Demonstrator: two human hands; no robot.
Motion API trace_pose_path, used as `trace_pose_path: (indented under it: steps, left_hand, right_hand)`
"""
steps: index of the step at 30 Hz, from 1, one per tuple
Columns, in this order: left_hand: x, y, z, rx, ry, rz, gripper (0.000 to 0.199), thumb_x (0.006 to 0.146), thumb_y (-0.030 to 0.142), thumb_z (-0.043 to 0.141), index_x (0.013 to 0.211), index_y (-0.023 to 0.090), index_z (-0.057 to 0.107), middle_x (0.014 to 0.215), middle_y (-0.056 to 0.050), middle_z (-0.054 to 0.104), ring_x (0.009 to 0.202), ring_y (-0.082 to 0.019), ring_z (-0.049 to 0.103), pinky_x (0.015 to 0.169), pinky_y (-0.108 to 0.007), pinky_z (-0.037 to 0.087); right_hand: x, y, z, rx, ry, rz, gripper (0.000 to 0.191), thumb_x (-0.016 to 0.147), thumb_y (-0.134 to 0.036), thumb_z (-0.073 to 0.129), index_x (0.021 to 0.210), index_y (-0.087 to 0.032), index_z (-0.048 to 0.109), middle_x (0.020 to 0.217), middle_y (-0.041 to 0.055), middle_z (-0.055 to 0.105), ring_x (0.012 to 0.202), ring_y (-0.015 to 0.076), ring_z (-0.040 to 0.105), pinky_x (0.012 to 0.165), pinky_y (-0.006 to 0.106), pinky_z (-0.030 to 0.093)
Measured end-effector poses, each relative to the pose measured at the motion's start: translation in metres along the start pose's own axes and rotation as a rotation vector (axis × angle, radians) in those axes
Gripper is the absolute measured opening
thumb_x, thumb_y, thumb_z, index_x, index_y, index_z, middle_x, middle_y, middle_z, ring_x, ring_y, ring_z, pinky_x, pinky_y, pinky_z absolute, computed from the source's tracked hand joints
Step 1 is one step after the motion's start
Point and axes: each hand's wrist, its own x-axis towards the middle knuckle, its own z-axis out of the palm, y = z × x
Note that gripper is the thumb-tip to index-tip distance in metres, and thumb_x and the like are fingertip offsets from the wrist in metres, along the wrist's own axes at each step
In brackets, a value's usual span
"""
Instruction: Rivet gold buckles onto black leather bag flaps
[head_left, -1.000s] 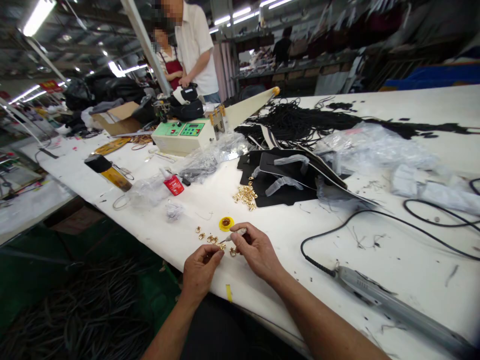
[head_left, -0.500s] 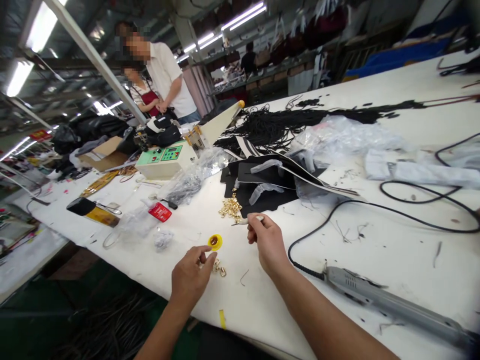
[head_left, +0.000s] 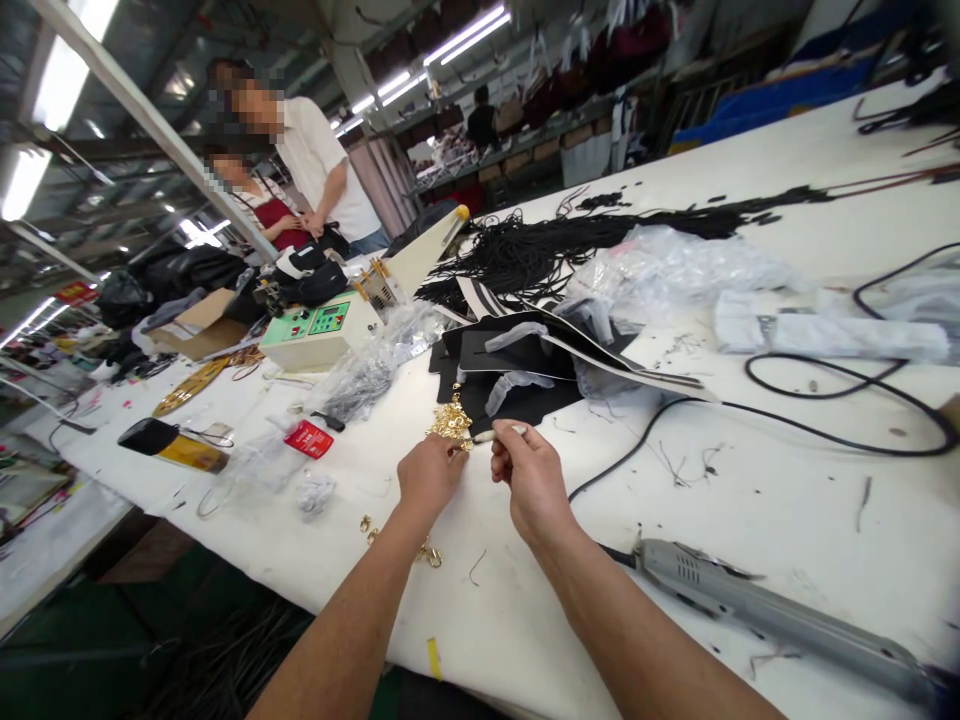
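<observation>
My right hand (head_left: 531,474) is closed around a slim, pale-handled tool (head_left: 487,436) with a thin dark tip, which points left at my left fingertips. My left hand (head_left: 427,478) is pinched on a small gold metal piece (head_left: 466,446) at the near edge of a heap of gold hardware (head_left: 450,418). Several loose gold rings (head_left: 433,558) lie on the table beside my left forearm. The small yellow cup of brown liquid is hidden, apparently behind my left hand or forearm.
Black panels (head_left: 517,365) with plastic-wrapped straps lie beyond my hands. A grey corded power tool (head_left: 712,590) rests at right. A red packet (head_left: 309,438), a yellow-and-black can (head_left: 172,446) and a green-panelled machine (head_left: 319,330) stand left. Two people (head_left: 319,165) are behind it.
My left hand has moved forward from beside the yellow cup to the gold heap and closed on a gold piece. My right hand keeps hold of the pale tool. The view has shifted slightly.
</observation>
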Motion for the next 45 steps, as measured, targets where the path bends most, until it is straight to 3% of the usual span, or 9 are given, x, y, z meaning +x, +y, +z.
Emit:
trace_pose_path:
  steps: [11, 15, 21, 27, 32, 36, 40, 43, 45]
  left_hand:
    - [-0.064, -0.015, 0.000, -0.232, 0.074, -0.061, 0.012, 0.092, 0.030, 0.066, 0.088, 0.023, 0.074, 0.076, 0.001, 0.069, 0.066, -0.015, 0.062, 0.069, -0.028, 0.044]
    - [-0.078, -0.017, 0.000, -0.266, 0.086, -0.009, 0.010, 0.090, 0.026, 0.067, 0.097, 0.023, 0.073, 0.093, -0.001, 0.072, 0.077, -0.016, 0.066, 0.076, -0.029, 0.048]
    - [-0.076, -0.014, 0.000, -0.120, 0.029, 0.083, 0.040, 0.096, 0.034, 0.064, 0.134, 0.021, 0.064, 0.132, -0.011, 0.066, 0.112, -0.026, 0.068, 0.091, -0.035, 0.052]
    - [-0.064, -0.003, 0.000, -0.047, -0.051, 0.103, 0.022, 0.101, 0.027, 0.055, 0.099, 0.024, 0.077, 0.112, -0.007, 0.071, 0.092, -0.021, 0.071, 0.079, -0.030, 0.049]
    - [-0.071, -0.006, -0.005, -0.075, -0.017, 0.082, 0.022, 0.101, 0.030, 0.058, 0.100, 0.026, 0.080, 0.106, -0.007, 0.071, 0.091, -0.020, 0.069, 0.075, -0.029, 0.047]
    - [-0.101, -0.012, -0.014, -0.461, 0.090, 0.071, 0.015, 0.095, 0.029, 0.068, 0.099, 0.027, 0.082, 0.096, -0.004, 0.075, 0.087, -0.019, 0.067, 0.082, -0.030, 0.050]
    - [-0.143, -0.021, -0.014, -0.956, 0.121, -0.141, 0.016, 0.088, 0.034, 0.074, 0.097, 0.025, 0.083, 0.086, -0.002, 0.077, 0.073, -0.017, 0.063, 0.072, -0.029, 0.051]
    - [-0.168, -0.028, -0.004, -1.126, 0.071, -0.312, 0.022, 0.087, 0.040, 0.074, 0.095, 0.021, 0.082, 0.074, 0.000, 0.073, 0.063, -0.015, 0.059, 0.063, -0.028, 0.049]
    - [-0.178, -0.030, 0.004, -1.106, 0.082, -0.325, 0.018, 0.088, 0.037, 0.072, 0.093, 0.021, 0.080, 0.075, 0.000, 0.073, 0.061, -0.015, 0.058, 0.062, -0.028, 0.049]
  right_hand:
    - [-0.003, 0.009, 0.000, -0.072, -0.028, -0.022, 0.025, 0.077, -0.040, 0.079, 0.084, -0.018, 0.069, 0.066, -0.0052, 0.057, 0.050, 0.0087, 0.048, 0.047, 0.024, 0.036]
    - [-0.008, 0.015, 0.001, -0.123, -0.049, -0.019, 0.024, 0.078, -0.040, 0.079, 0.084, -0.019, 0.069, 0.066, -0.0048, 0.057, 0.051, 0.0093, 0.048, 0.049, 0.025, 0.037]
    - [-0.012, 0.016, 0.002, -0.154, -0.069, -0.014, 0.025, 0.078, -0.042, 0.079, 0.083, -0.019, 0.069, 0.067, -0.0046, 0.057, 0.052, 0.0098, 0.048, 0.050, 0.025, 0.038]
    - [-0.011, 0.015, 0.005, -0.150, -0.070, -0.013, 0.026, 0.076, -0.041, 0.080, 0.083, -0.019, 0.069, 0.068, -0.0041, 0.057, 0.051, 0.0094, 0.048, 0.049, 0.025, 0.037]
    - [-0.011, 0.017, 0.004, -0.161, -0.098, -0.003, 0.027, 0.078, -0.042, 0.081, 0.084, -0.018, 0.069, 0.068, -0.0041, 0.058, 0.052, 0.0089, 0.049, 0.048, 0.024, 0.037]
    - [-0.015, 0.021, 0.005, -0.238, -0.159, -0.012, 0.029, 0.079, -0.044, 0.081, 0.091, -0.019, 0.073, 0.069, -0.0034, 0.062, 0.054, 0.0100, 0.053, 0.050, 0.024, 0.041]
    - [-0.023, 0.036, 0.008, -0.528, -0.327, -0.015, 0.041, 0.079, -0.047, 0.081, 0.106, -0.018, 0.076, 0.066, -0.0004, 0.068, 0.057, 0.0163, 0.063, 0.055, 0.028, 0.049]
    - [-0.026, 0.052, 0.010, -0.778, -0.396, -0.085, 0.036, 0.081, -0.047, 0.077, 0.104, -0.019, 0.077, 0.064, 0.0001, 0.070, 0.056, 0.0191, 0.066, 0.060, 0.032, 0.052]
    - [-0.026, 0.062, 0.011, -0.887, -0.400, -0.167, 0.031, 0.083, -0.046, 0.075, 0.102, -0.022, 0.077, 0.071, 0.0008, 0.073, 0.058, 0.0199, 0.068, 0.063, 0.033, 0.053]
